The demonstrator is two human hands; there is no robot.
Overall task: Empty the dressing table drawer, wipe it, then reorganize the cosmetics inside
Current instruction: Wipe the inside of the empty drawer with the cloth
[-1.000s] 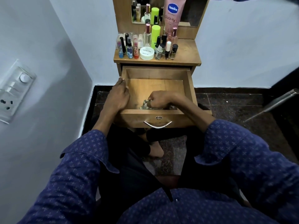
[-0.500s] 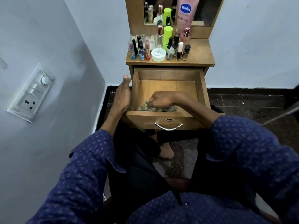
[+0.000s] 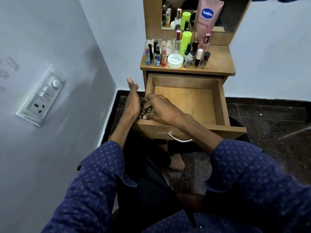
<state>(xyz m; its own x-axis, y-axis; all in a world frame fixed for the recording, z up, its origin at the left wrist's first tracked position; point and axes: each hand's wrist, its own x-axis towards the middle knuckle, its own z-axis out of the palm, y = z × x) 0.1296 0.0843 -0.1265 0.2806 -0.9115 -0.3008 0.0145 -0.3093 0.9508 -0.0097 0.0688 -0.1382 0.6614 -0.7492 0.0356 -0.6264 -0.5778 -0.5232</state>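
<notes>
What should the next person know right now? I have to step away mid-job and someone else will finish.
Right hand grips the cloth at the drawer's near-left corner. Left hand is open, flat against the cloth at the drawer's left edge. Cosmetics stand on the tabletop.
Done: the drawer is emptied.
Left: finish wiping, then put the cosmetics back in order.

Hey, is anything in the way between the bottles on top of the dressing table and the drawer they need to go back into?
Only the right hand, which holds the cloth at the left front corner of the drawer.
</notes>
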